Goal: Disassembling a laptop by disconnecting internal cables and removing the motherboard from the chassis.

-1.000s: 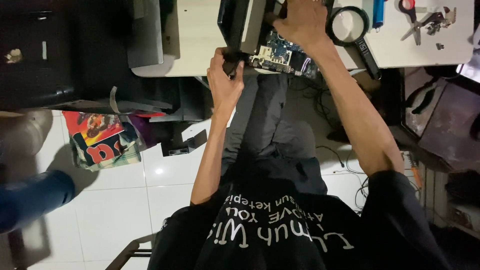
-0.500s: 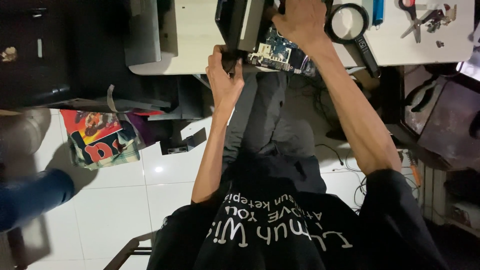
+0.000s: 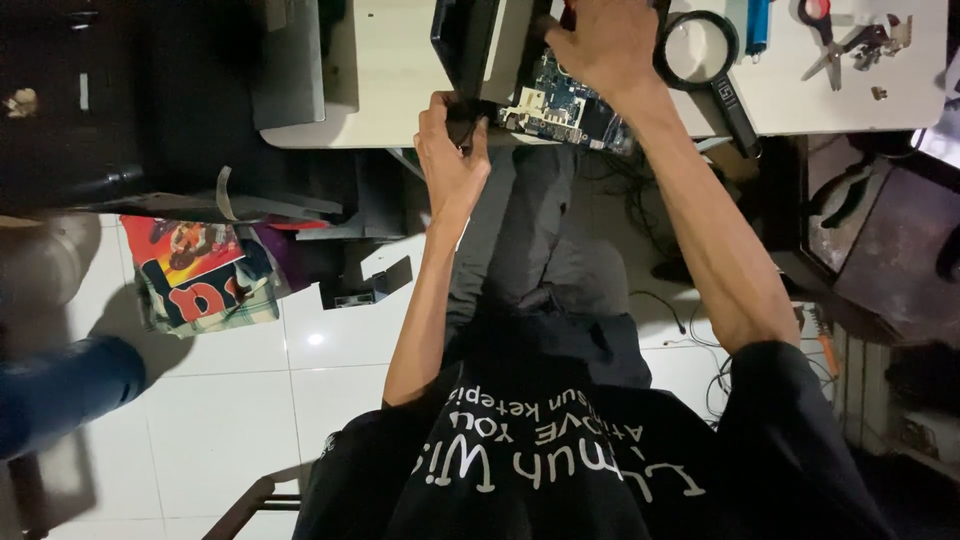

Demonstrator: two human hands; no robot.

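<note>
White desk above a pale tiled floor, seen from overhead. At the desk's near edge, left hand closed on the lower corner of a flat black rectangular panel, fingers wrapped tight around a small dark part there. Long axis of the panel pointing away from the grip, toward the far side of the desk, panel standing on its edge. Just right of the grip, blue circuit board, lying flat, pressed down by the right hand, fingers spread apart. Further right, black round magnifying glass, then scissors with red handle.
</note>
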